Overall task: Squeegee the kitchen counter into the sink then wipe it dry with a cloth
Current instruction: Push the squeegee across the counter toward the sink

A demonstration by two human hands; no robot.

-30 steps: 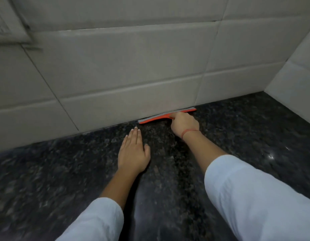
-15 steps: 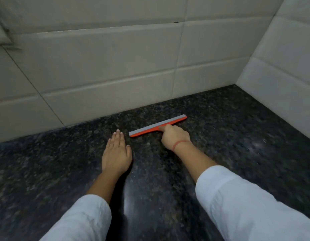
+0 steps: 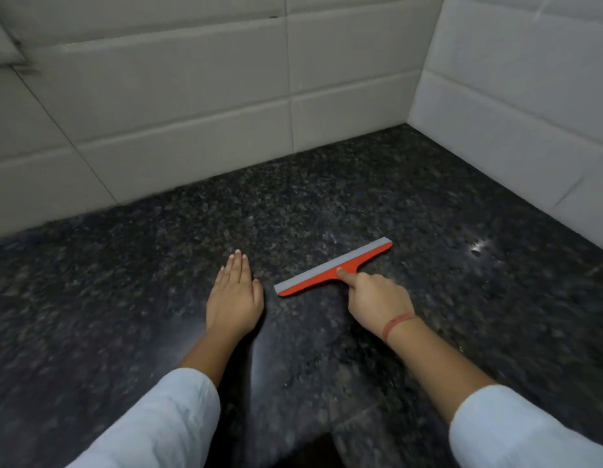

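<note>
The dark speckled counter (image 3: pixel 428 204) runs back to pale tiled walls (image 3: pixel 192 96) that meet at its far right corner. The left hand (image 3: pixel 234 298) lies flat on the stone with its fingers straight, just beside the left end of the orange squeegee (image 3: pixel 310 286), which rests mid-counter, well clear of both walls. The right hand (image 3: pixel 377 298), with a red band (image 3: pixel 396 324) at the wrist, is curled round the handle, forefinger stretched onto the head.

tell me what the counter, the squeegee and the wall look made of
Counter: looks like polished dark granite, speckled grain with glossy glare. Squeegee: probably orange plastic body with a grey rubbery blade strip, matte. Wall: likely glazed off-white ceramic tiles, grout lines.
</note>
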